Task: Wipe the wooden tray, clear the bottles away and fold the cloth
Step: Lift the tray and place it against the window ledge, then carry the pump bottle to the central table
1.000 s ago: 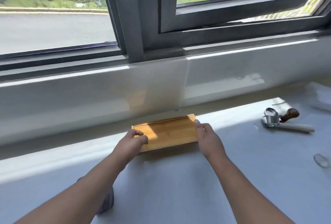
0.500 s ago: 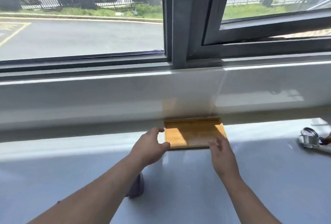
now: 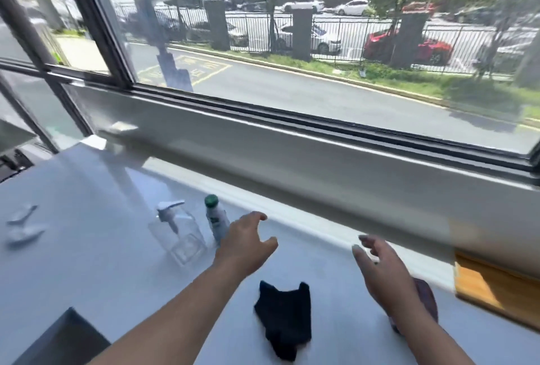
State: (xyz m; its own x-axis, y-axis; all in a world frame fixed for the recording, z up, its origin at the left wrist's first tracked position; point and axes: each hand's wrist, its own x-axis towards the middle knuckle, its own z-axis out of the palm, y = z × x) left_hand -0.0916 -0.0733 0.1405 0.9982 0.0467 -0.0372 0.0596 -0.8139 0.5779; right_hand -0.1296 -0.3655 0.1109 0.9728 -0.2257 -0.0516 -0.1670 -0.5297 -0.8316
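Observation:
The wooden tray (image 3: 493, 291) lies at the far right of the white counter, against the window ledge, partly cut off by the frame. A clear pump bottle (image 3: 179, 237) and a small white bottle with a green cap (image 3: 216, 220) stand side by side left of centre. A crumpled black cloth (image 3: 285, 318) lies on the counter between my arms. My left hand (image 3: 245, 243) hovers open just right of the green-capped bottle, holding nothing. My right hand (image 3: 380, 268) is open too, above the counter, left of the tray.
A purplish round object (image 3: 428, 299) sits partly hidden behind my right wrist. Small white items (image 3: 22, 226) lie at the far left. A dark block (image 3: 62, 341) fills the bottom left corner. The white window ledge (image 3: 292, 157) runs along the back.
Both hands have let go of the tray and swung left with my view. The bottles and black cloth have come into sight; the tray has shifted to the right edge.

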